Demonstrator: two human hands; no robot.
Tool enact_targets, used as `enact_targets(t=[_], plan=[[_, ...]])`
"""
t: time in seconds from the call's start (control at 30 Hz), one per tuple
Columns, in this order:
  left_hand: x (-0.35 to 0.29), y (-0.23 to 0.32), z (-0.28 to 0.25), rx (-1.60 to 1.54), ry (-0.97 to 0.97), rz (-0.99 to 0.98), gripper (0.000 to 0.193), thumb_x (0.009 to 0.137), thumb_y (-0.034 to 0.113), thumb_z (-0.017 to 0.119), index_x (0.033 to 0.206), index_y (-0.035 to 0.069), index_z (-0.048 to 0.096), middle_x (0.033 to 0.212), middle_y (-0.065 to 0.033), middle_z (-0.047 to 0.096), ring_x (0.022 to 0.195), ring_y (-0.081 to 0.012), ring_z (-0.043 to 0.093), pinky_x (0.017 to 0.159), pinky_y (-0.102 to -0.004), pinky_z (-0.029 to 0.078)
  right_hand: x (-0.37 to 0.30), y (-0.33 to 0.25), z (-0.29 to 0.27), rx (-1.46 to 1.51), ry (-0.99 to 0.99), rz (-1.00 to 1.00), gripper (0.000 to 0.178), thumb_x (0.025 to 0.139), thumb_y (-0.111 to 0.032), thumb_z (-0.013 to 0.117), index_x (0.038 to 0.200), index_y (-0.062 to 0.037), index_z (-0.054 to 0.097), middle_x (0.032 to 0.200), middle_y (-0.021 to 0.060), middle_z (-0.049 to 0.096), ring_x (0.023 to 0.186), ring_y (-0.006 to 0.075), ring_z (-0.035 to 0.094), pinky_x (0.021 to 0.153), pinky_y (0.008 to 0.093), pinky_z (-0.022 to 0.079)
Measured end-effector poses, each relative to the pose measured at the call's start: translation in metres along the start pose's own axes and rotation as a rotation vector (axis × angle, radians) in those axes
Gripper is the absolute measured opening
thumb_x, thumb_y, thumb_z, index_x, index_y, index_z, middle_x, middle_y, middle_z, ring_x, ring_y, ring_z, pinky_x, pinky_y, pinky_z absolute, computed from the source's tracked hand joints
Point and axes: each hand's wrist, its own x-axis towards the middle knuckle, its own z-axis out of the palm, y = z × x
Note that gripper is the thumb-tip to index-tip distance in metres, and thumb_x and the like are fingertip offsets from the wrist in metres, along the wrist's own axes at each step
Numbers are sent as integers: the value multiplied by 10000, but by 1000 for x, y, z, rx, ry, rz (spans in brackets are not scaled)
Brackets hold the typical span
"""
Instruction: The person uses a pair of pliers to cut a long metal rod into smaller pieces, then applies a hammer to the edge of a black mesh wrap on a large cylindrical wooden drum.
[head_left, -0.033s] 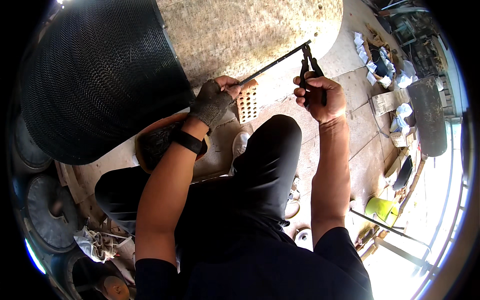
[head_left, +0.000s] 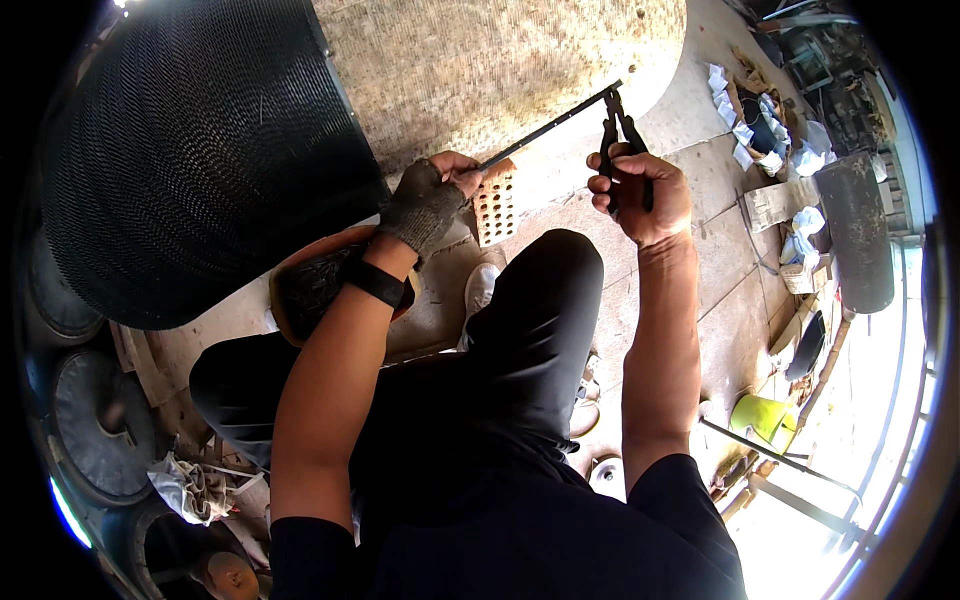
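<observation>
My left hand [head_left: 425, 205], in a grey fingerless glove, pinches the lower end of a thin black strip [head_left: 550, 127] dotted with small light marks. The strip slants up to the right, in front of a big tan drum-like surface [head_left: 480, 70]. At its upper end are the jaws of black pliers [head_left: 614, 103]; whether they are clamped on it is hard to make out. My right hand [head_left: 652, 195], bare, is wrapped round the plier handles. Left of the tan surface curves a large roll of black ribbed material [head_left: 200, 150].
A brick with holes [head_left: 494, 212] stands below the strip. Beside my left forearm is a round container [head_left: 322, 242] with dark contents. Grey discs [head_left: 100, 425] lie at the left. Rightward are a dark cylinder [head_left: 855, 235], a yellow-green container [head_left: 760, 418] and crumpled white wrapping [head_left: 815, 150].
</observation>
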Motion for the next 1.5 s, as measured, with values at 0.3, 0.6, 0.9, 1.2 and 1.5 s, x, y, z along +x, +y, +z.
enact_targets(t=[0.3, 0.6, 0.9, 1.2, 1.5], plan=[[-1, -9, 10, -115, -69, -18, 241, 984, 102, 690, 1177, -35, 649, 967, -42, 708, 856, -84, 634, 784, -252, 520, -6, -3, 0, -52, 34, -30, 175, 841, -60, 570, 1010, -15, 565, 968, 151, 601, 740, 249, 560, 660, 378, 474], [-16, -4, 20, -19, -32, 70, 282, 986, 182, 682, 1185, -14, 653, 1018, -39, 698, 928, -93, 611, 837, -270, 509, -20, -3, 7, -114, 54, -100, 128, 791, -110, 608, 894, -66, 545, 958, 143, 599, 686, 241, 576, 581, 377, 499], [-34, 11, 11, 110, 17, 102, 212, 1003, 92, 615, 1182, -19, 640, 995, -31, 689, 926, -94, 622, 852, -262, 514, -37, -1, 48, -210, 68, -208, 157, 766, -13, 575, 906, 55, 598, 889, 147, 606, 659, 215, 615, 550, 345, 535], [-47, 35, 12, 221, 46, 78, 242, 1017, 139, 617, 1208, -8, 640, 993, -27, 692, 918, -77, 599, 832, -252, 490, -32, 2, 59, -212, 44, -186, 152, 711, -21, 602, 850, 40, 591, 930, 169, 595, 655, 230, 629, 544, 353, 546], [-43, 47, 15, 134, 31, -4, 287, 1020, 170, 620, 1247, -5, 629, 1040, -54, 695, 958, -107, 618, 874, -265, 496, -16, 6, 59, -135, 1, -173, 154, 740, 41, 610, 891, 69, 603, 857, 169, 627, 633, 232, 628, 577, 325, 536]])
